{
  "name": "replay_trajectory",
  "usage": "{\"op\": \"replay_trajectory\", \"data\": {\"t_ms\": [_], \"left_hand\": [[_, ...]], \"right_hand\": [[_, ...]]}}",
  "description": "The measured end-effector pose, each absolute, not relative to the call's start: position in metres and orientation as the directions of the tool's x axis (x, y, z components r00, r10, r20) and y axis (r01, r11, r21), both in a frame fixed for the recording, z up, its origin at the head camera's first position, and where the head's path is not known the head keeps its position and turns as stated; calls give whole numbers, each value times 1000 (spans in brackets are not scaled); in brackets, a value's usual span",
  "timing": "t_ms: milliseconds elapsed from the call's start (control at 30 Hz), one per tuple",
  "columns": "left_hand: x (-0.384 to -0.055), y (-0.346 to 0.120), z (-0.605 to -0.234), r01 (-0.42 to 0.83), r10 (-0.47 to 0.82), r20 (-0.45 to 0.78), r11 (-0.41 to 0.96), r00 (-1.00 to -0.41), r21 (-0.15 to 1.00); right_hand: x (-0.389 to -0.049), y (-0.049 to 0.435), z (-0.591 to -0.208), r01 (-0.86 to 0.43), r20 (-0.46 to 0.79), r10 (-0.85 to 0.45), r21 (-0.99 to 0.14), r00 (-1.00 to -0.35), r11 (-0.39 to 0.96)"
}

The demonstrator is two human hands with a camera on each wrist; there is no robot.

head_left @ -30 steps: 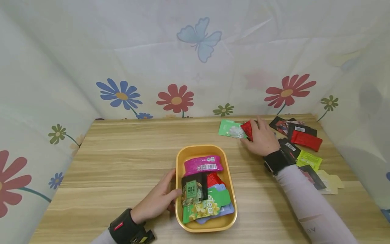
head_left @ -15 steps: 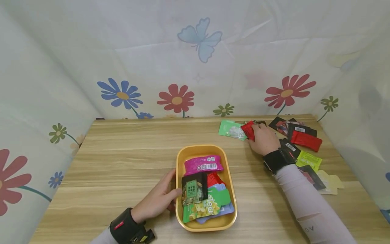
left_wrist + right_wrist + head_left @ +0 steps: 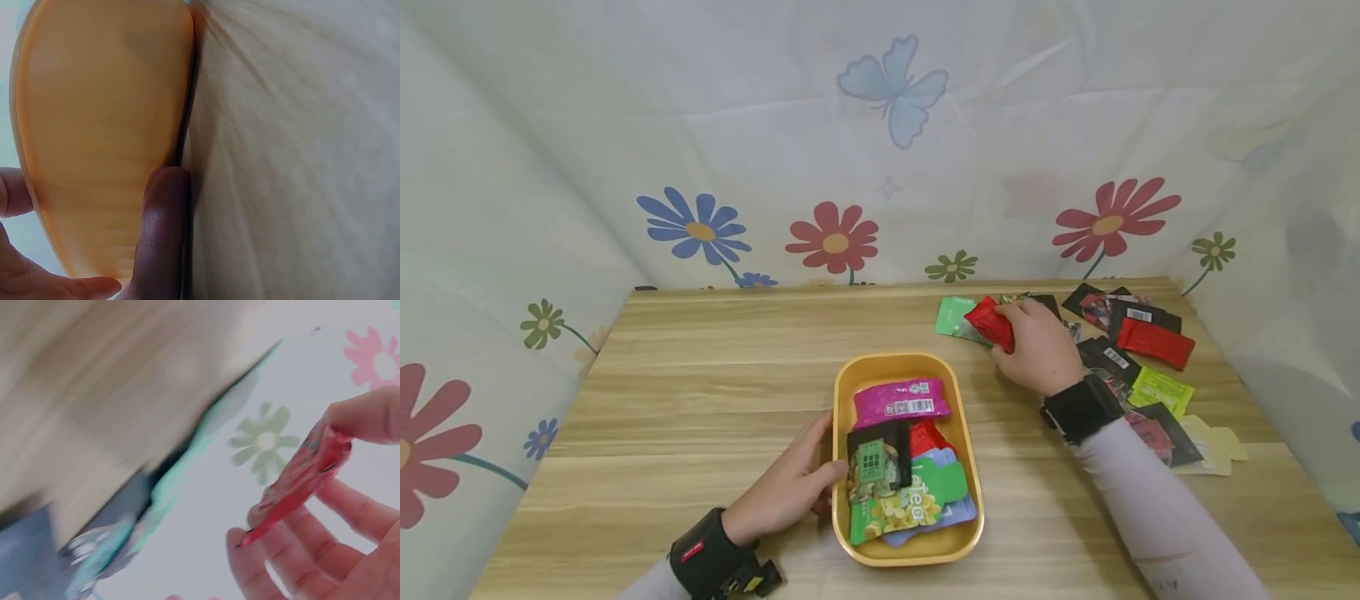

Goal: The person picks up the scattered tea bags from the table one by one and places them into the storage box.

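My right hand (image 3: 1041, 348) pinches a red foil sachet (image 3: 991, 323) between thumb and fingers, above a green sachet (image 3: 953, 317) near the table's back edge. In the right wrist view the red sachet (image 3: 300, 481) hangs clear of the table, the thumb on one end and the fingertips along it. My left hand (image 3: 790, 483) holds the left side of a yellow plastic tray (image 3: 842, 383), its fingers against the outer wall (image 3: 100, 125). Inside the tray lie a magenta sachet (image 3: 898, 402), a black sachet (image 3: 872, 462), a green-and-yellow "LeTea" sachet (image 3: 917, 504), and red and blue ones partly covered.
At the right of the wooden table (image 3: 722, 375) several sachets lie spread: black ones, another red sachet (image 3: 1153, 343), a lime-yellow sachet (image 3: 1161, 392) and a cream one (image 3: 1213, 446). A flower-printed curtain (image 3: 887, 183) encloses the back and sides.
My right hand has gripped the red sachet and lifted it, moving slightly left over the green sachet. Black and silver sachets beneath show more. My left hand and the tray stay put.
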State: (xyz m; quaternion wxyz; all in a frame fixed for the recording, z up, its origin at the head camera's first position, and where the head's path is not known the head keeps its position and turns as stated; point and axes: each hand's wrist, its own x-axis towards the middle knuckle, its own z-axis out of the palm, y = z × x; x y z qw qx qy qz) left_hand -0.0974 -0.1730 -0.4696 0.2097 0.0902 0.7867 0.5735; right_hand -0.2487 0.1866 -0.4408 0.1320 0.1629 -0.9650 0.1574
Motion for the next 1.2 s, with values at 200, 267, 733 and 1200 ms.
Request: {"op": "replay_trajectory", "data": {"t_ms": [200, 267, 733, 1200], "left_hand": [[-98, -173, -470, -98, 376, -226, 330, -898, 939], [-98, -173, -470, -96, 376, -225, 331, -899, 939], [-96, -173, -469, -88, 373, -220, 339, -901, 937], [-95, -172, -470, -96, 367, -225, 337, -903, 937]], "right_hand": [[-228, 158, -421, -545, 348, -444, -288, -826, 787], [-222, 147, -415, -616, 366, -510, -295, -779, 730], [-196, 95, -400, -826, 350, -748, -267, -564, 497], [-246, 141, -410, -688, 233, -648, -281, -725, 669]]}}
